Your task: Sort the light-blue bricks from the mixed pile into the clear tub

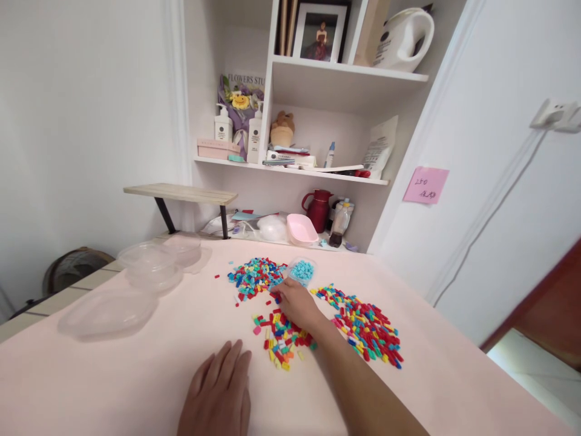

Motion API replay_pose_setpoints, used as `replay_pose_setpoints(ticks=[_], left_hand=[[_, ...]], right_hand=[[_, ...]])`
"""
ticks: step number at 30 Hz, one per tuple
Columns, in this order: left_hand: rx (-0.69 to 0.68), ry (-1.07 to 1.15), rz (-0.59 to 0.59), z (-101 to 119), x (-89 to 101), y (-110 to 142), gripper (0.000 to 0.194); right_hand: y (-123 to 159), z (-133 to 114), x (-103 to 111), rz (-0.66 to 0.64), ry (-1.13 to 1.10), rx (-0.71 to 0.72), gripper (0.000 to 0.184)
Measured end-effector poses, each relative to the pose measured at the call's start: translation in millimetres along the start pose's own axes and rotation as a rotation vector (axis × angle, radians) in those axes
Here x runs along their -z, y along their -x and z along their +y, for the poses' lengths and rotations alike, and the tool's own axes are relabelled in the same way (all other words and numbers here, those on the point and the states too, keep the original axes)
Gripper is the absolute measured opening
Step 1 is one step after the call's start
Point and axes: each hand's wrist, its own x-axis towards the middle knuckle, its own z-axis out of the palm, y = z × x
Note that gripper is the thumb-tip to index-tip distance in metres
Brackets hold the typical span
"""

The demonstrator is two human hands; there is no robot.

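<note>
Small coloured blocks lie in three heaps on the pink table [113, 375]: a far heap [252, 275], a middle heap [279, 339] and a right heap [367, 327]. A small clear cup [303, 270] holds light blue blocks. My right hand [295, 303] reaches between the far heap and the cup, fingers curled down in a pinch on the blocks; what they hold is hidden. My left hand [220, 393] lies flat on the table near me, fingers stretched out, holding nothing.
Clear plastic containers [149, 266] and a lid [109, 312] sit at the table's left. Behind stand a small wooden riser [181, 194], a pink tub [302, 230], a red jug [318, 209] and shelves with bottles. A white wall with a pink note [425, 184] closes the right.
</note>
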Motion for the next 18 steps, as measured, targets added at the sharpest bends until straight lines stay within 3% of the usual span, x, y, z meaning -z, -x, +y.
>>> replay_pose_setpoints(ticks=[6, 13, 18], left_hand=[[-0.017, -0.006, 0.008, 0.5, 1.8, -2.9, 0.035], [-0.009, -0.001, -0.006, 1.3, 1.7, -1.9, 0.036], [-0.015, 0.000, 0.011, 0.2, 2.5, -3.8, 0.035]], right_hand=[[1.0, 3.8, -1.3, 0.057, -0.115, -0.014, 0.035], [2.2, -0.4, -0.4, 0.011, -0.001, 0.026, 0.041], [4.0, 0.7, 2.3, 0.044, -0.190, 0.009, 0.035]])
